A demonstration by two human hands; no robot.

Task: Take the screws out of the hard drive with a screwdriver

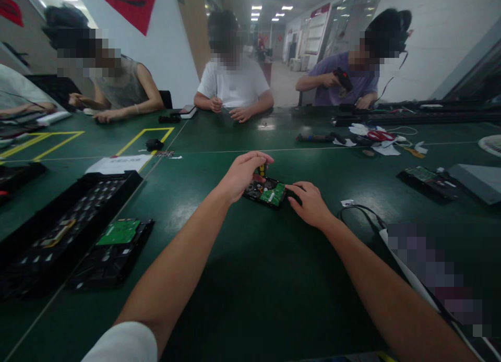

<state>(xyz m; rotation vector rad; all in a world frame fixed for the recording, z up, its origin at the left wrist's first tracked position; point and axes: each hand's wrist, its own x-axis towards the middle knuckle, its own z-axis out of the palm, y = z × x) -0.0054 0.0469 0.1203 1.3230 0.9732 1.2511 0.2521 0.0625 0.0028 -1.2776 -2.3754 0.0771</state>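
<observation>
The hard drive point(269, 192) lies board-side up at mid-worktop point(250, 278), a black casing with a bright green circuit board at its right end. The left hand point(242, 175) is over its far edge, grip clenched on a small yellow-and-black tool point(262, 169). The right hand point(311, 203) lies flat, grip released, fingertips touching the drive's right side.

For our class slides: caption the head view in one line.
Left hand and right hand at a hard drive on a green table; co-workers sit opposite.
</observation>
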